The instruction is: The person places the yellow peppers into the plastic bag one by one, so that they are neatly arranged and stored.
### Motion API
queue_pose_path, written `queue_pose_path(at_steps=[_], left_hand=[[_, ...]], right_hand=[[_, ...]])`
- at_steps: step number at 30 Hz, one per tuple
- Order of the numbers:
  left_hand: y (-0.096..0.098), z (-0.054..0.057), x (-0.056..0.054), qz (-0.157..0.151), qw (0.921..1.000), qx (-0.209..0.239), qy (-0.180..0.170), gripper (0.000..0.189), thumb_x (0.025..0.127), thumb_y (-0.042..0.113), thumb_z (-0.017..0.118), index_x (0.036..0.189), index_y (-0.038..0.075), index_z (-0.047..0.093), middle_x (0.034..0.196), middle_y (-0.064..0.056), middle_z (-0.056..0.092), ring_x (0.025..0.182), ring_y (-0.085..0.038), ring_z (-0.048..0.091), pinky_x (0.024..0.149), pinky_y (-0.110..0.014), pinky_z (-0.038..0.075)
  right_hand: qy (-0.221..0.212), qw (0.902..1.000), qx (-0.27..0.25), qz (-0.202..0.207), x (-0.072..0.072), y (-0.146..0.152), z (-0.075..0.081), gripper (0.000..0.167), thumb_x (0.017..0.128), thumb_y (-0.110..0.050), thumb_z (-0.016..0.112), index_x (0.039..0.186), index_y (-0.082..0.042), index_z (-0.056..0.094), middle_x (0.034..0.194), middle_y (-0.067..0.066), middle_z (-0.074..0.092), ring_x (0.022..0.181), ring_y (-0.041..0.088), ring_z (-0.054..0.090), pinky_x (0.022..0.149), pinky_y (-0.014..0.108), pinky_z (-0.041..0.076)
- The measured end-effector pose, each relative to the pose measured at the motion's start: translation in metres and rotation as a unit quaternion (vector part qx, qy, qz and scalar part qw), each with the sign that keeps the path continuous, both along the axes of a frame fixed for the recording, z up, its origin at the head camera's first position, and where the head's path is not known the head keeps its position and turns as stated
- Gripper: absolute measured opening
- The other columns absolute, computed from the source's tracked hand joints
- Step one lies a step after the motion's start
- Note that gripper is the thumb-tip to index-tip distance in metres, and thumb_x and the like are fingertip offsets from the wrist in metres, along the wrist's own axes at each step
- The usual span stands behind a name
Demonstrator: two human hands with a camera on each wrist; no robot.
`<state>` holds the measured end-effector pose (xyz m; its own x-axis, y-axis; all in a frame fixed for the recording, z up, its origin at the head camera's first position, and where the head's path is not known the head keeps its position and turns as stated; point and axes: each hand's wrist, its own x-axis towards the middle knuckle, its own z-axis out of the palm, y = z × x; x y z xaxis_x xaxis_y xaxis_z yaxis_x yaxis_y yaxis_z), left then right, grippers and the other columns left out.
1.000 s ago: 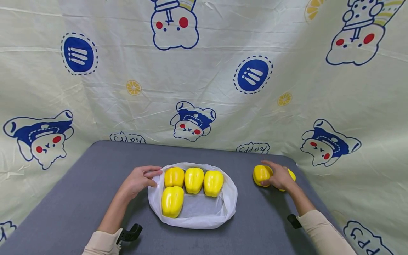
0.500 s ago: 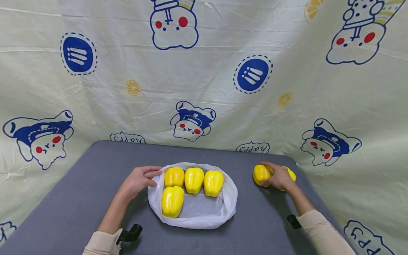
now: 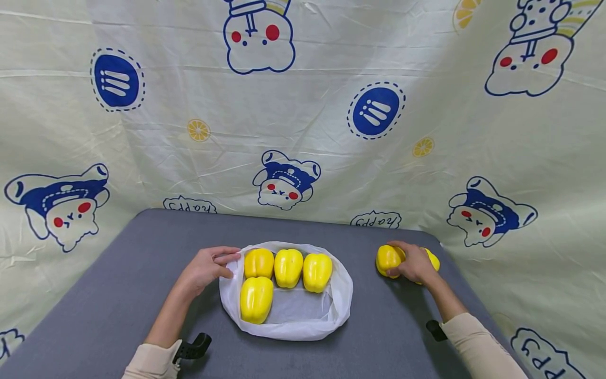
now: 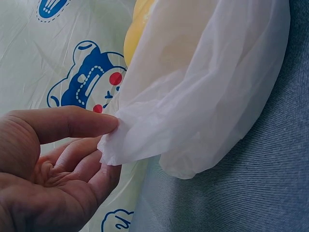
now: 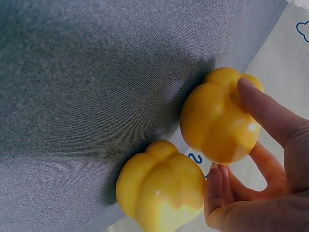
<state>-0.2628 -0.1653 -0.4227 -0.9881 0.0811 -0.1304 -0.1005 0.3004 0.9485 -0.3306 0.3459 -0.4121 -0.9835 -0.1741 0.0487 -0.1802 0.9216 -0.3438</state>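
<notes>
A white plastic bag (image 3: 289,330) with its rim rolled open stands mid-table, holding several yellow bell peppers (image 3: 256,300). At its left rim my left hand (image 3: 205,268) pinches the thin edge between thumb and fingers; the left wrist view shows the bag's edge (image 4: 140,135) drawn to a corner there. Over on the right, my right hand (image 3: 415,261) grips another yellow bell pepper (image 5: 219,118), thumb on one side and fingers on the other. A second loose bell pepper (image 5: 159,191) sits beside it, partly hidden behind the hand in the head view.
The grey cloth-covered table (image 3: 128,279) ends at a pale printed curtain (image 3: 303,121) behind and at the sides. Both loose peppers lie near the table's right edge. A black strap (image 3: 193,347) is on the left wrist.
</notes>
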Motion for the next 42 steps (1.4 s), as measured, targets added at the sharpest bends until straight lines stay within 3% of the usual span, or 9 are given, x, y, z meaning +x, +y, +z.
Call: queue_pose_path(at_steps=[17,33,42], left_hand=[[0.000,0.000,0.000,-0.003,1.0000,-0.004,-0.001,0.060,0.082,-0.011,0.067,0.140,0.000,0.058,0.136,-0.017,0.065,0.141,-0.038,0.049,0.108,-0.052,0.047],[-0.001,-0.001,-0.001,-0.007,0.9999,-0.008,-0.001,0.059,0.083,-0.010,0.067,0.141,0.000,0.058,0.137,-0.016,0.064,0.142,-0.039,0.047,0.110,-0.053,0.045],[0.000,-0.001,-0.001,-0.003,1.0000,-0.008,-0.002,0.059,0.082,-0.010,0.066,0.140,0.001,0.059,0.136,-0.016,0.065,0.140,-0.037,0.050,0.109,-0.051,0.047]], right_hand=[[0.039,0.9991,-0.014,-0.010,0.011,-0.016,0.008,0.076,0.072,-0.027,0.089,0.137,-0.002,0.058,0.131,0.029,0.062,0.114,0.048,0.058,0.092,0.063,0.044],[0.051,0.9971,-0.056,0.001,0.023,-0.044,0.024,0.076,0.074,-0.033,0.089,0.138,-0.006,0.059,0.130,0.024,0.065,0.112,0.041,0.058,0.088,0.057,0.048],[0.081,0.9948,-0.060,0.015,0.035,-0.062,0.032,0.074,0.071,-0.036,0.090,0.134,-0.009,0.063,0.119,0.017,0.067,0.105,0.034,0.056,0.083,0.051,0.048]])
